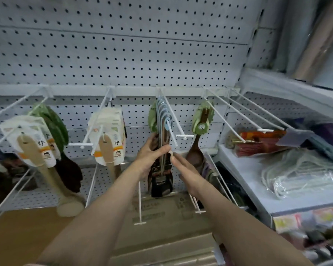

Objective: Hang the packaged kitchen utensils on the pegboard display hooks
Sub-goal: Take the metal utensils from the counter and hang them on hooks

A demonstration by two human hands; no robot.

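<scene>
Where hooks (173, 120) jut: white pegbd (123, 45).

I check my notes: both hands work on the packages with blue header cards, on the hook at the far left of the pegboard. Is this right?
Not quite. In the head view the left hand and right hand work on the blue-header packages, but on the third hook from the left, near the middle.

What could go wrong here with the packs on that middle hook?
1. The left hand grips several packaged utensils at once; the hook tip is beside the right hand, so packs might slide off.
2. The neighbouring wooden spoon hangs close and could get knocked.
</scene>
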